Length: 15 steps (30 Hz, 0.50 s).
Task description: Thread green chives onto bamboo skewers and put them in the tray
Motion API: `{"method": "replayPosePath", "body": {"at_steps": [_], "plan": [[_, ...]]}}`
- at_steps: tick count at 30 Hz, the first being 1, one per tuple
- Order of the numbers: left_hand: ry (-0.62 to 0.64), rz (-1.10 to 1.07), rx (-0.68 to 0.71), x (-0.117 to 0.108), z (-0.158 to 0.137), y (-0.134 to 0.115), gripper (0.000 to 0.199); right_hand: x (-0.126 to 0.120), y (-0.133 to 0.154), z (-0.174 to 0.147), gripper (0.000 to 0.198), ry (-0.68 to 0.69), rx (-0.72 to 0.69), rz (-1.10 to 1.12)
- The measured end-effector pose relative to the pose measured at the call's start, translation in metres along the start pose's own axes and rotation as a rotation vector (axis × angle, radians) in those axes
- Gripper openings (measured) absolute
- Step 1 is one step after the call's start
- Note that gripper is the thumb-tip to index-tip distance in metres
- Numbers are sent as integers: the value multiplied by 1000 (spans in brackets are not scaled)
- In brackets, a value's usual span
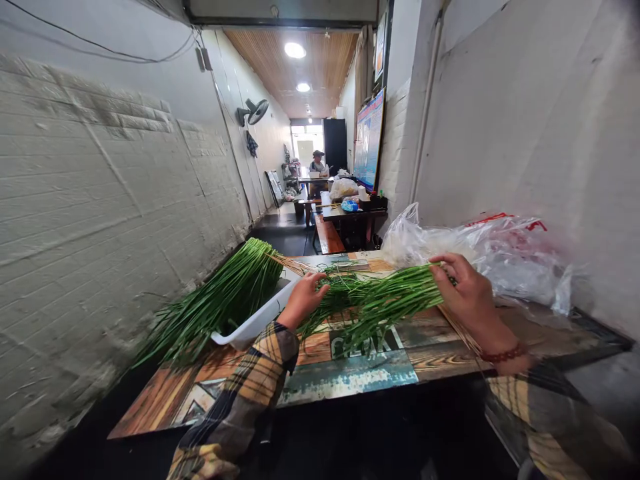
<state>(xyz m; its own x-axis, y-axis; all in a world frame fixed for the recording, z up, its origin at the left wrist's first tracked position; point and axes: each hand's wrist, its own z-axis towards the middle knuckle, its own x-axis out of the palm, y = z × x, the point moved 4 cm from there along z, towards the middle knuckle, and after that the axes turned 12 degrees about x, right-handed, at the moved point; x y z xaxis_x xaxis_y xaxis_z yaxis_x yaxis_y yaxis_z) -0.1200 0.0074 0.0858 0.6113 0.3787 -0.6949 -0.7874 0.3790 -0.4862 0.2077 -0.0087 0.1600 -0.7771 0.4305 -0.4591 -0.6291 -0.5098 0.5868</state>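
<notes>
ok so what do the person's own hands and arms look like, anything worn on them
Both the left hand and right hand are ungloved. The left sleeve and right sleeve are plaid in yellow, grey and black. A red bracelet, apparently beaded, circles the right wrist.

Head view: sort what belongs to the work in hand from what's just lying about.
Work in hand, it seems:
loose green stalks, ends at the right hand, left hand over the far side
larger green bundle
white tray, probably

Just lying about, likely:
clear plastic bags
blue packet on the farther table
</notes>
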Motion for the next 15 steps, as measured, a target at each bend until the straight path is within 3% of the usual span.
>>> {"method": "replayPosePath", "body": {"at_steps": [2,9,12,15], "plan": [[13,-130,43,-6,8,-24,35,-3,17,7,22,44,-78,8],[129,-655,298,-30,32,-151,47,5,75,18,16,212,-305,97],[283,-815,308,-26,25,-173,46,10,88,12,16,280,-336,132],[385,-906,202,-18,12,-171,43,13,95,5,18,356,-347,136]]}}
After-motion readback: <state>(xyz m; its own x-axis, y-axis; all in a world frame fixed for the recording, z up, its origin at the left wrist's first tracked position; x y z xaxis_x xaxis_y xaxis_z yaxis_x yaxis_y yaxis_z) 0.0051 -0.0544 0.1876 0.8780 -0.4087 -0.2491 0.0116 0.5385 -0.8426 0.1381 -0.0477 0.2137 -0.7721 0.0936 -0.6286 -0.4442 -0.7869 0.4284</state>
